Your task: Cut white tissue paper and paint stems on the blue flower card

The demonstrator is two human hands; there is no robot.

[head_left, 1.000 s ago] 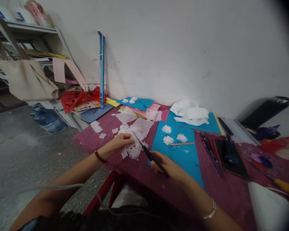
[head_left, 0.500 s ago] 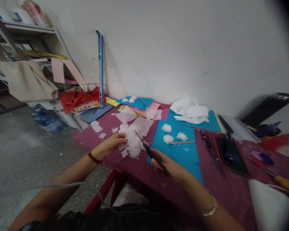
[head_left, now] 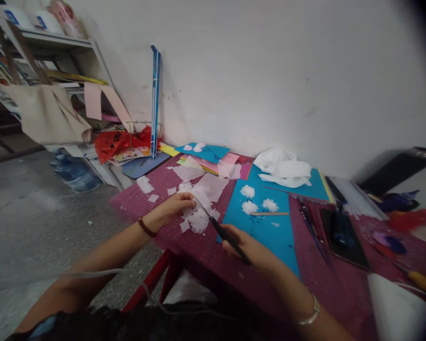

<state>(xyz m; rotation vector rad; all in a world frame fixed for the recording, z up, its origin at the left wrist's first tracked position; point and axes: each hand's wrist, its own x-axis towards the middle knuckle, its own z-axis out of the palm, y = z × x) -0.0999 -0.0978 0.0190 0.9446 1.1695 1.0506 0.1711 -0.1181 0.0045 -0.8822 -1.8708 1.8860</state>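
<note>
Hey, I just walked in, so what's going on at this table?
A person's right hand holds a slim black-handled tool, its tip close to the left hand, which is pinched; whether it grips anything is too small to tell. Under and around the left hand lie white scraps. To the right, a blue sheet bears three fluffy white clumps and a thin stick.

a slim, black-handled, metal-tipped tool [head_left: 216, 227] slants over a loose heap of white paper scraps [head_left: 199, 223].
</note>
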